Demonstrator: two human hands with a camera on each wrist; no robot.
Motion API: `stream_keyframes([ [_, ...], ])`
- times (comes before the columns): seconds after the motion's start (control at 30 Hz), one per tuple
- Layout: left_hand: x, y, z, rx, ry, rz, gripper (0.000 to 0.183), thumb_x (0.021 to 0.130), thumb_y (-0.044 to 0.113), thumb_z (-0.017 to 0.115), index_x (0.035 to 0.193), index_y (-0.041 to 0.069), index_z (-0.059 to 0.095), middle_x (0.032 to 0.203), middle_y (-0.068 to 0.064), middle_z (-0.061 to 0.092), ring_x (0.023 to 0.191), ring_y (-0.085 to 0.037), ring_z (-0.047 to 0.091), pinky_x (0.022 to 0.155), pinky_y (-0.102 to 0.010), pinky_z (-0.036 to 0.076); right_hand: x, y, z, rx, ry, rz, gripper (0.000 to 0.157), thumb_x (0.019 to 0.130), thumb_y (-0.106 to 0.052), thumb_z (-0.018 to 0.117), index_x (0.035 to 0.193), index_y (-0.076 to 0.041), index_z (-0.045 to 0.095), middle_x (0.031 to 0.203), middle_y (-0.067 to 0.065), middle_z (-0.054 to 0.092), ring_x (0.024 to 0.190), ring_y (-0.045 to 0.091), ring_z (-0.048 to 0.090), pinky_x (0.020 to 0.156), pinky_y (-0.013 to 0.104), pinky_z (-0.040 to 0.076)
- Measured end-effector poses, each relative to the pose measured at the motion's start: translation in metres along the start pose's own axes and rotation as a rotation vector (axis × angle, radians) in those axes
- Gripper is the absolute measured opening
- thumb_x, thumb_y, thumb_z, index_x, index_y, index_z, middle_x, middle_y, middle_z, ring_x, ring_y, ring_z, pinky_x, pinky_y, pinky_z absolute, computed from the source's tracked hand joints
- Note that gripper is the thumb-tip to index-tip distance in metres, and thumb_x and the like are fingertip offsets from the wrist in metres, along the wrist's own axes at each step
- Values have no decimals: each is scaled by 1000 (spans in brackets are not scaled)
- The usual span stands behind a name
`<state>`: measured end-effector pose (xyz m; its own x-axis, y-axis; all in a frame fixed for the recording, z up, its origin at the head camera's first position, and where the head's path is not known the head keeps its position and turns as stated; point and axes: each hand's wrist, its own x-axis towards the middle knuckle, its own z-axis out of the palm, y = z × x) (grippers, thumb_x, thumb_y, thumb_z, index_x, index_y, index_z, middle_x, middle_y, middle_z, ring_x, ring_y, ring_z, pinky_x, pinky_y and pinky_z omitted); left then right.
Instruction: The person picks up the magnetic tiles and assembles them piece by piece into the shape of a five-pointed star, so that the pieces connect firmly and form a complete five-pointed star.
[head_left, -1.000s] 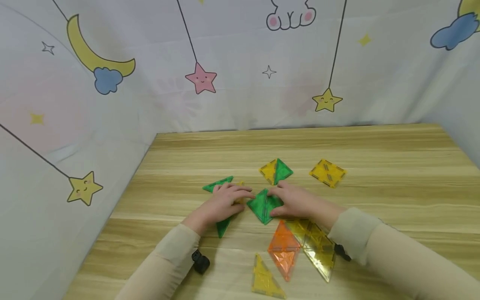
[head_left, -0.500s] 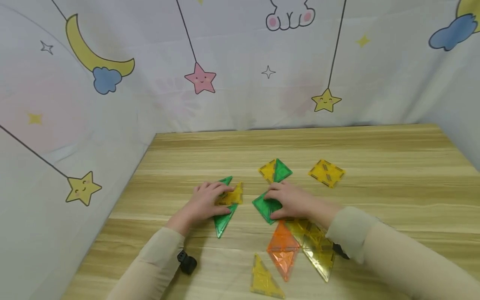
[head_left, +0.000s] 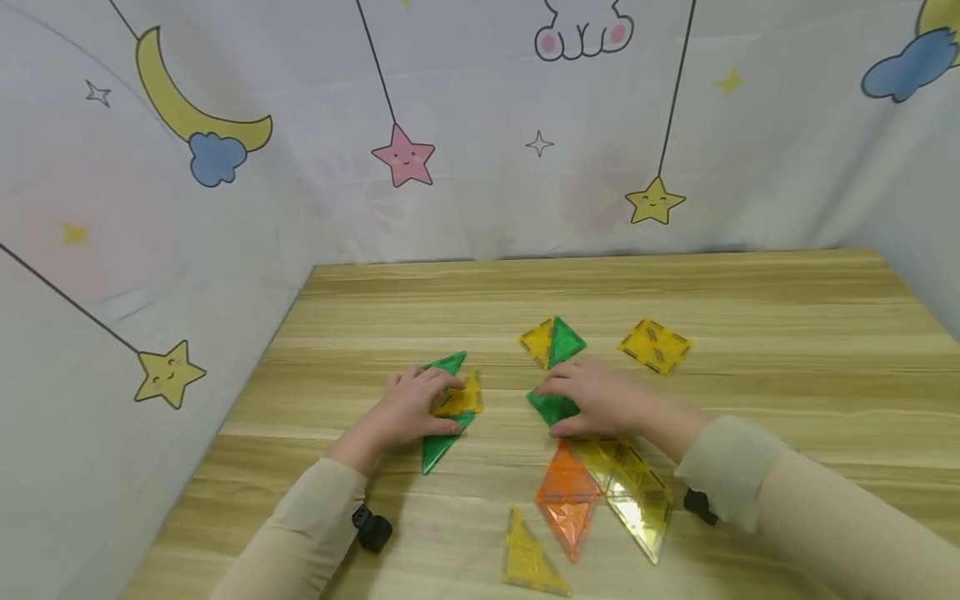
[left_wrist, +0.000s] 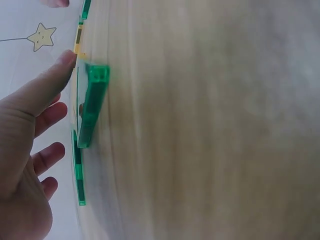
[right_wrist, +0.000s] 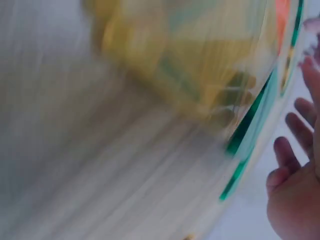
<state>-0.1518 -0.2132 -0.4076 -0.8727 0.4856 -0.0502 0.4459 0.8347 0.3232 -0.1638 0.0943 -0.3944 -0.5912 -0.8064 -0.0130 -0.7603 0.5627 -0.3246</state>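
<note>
My left hand (head_left: pixel 408 408) lies over a small group of triangular magnetic tiles. Its index fingertip touches a yellow tile (head_left: pixel 468 394), and the thumb rests at a lower green tile (head_left: pixel 437 452). An upper green tile (head_left: pixel 452 362) is partly covered by the fingers. In the left wrist view the other fingers are spread loosely beside the green edges (left_wrist: pixel 94 107). My right hand (head_left: pixel 600 398) holds the green tile pair (head_left: pixel 553 407) across, fingers at its far side and thumb at its near side. The hand hides the pair's right part.
Near the right wrist lie joined yellow tiles (head_left: pixel 637 500) and an orange pair (head_left: pixel 568 496). A yellow triangle (head_left: pixel 528 558) is at the front. Farther back are a yellow-and-green pair (head_left: pixel 564 342) and a yellow pair (head_left: pixel 654 345). A printed cloth (head_left: pixel 480 200) hangs behind the wooden table (head_left: pixel 375 300).
My left hand has drawn back left from the green pair onto the left group, whose yellow and lower green tiles shifted slightly. My right hand has slid the green pair rightward.
</note>
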Motion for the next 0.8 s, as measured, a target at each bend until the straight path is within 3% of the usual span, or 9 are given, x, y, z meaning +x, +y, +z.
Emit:
stream_keyframes([
  [0.27, -2, 2, 3, 17, -21, 2, 59, 74, 46, 76, 124, 21, 56, 128, 0, 53, 111, -28, 41, 85, -48, 27, -3, -47, 23, 47, -25, -305, 49, 81, -49, 68, 117, -17, 63, 116, -7, 56, 95, 11, 46, 81, 24, 38],
  [0.47, -6, 2, 1, -9, -34, -13, 59, 74, 46, 76, 124, 21, 56, 127, 1, 54, 112, -28, 41, 87, -48, 28, 1, -67, 39, -5, -44, -426, 45, 77, -51, 70, 111, -22, 65, 110, -14, 56, 82, 4, 41, 71, 14, 31],
  [0.57, -8, 2, 1, -41, -40, -13, 58, 75, 44, 76, 124, 20, 56, 127, 1, 53, 113, -27, 42, 90, -50, 28, 8, -69, 40, -55, -45, -395, 41, 80, -50, 68, 109, -22, 65, 107, -13, 57, 80, 5, 40, 69, 15, 31],
  [0.8, -15, -2, 2, -134, -65, 46, 58, 77, 35, 77, 125, 12, 54, 125, -4, 54, 116, -26, 46, 98, -49, 33, 31, -63, 39, -74, -15, -163, 40, 84, -49, 64, 110, -19, 65, 108, -7, 58, 88, 12, 46, 77, 25, 38],
])
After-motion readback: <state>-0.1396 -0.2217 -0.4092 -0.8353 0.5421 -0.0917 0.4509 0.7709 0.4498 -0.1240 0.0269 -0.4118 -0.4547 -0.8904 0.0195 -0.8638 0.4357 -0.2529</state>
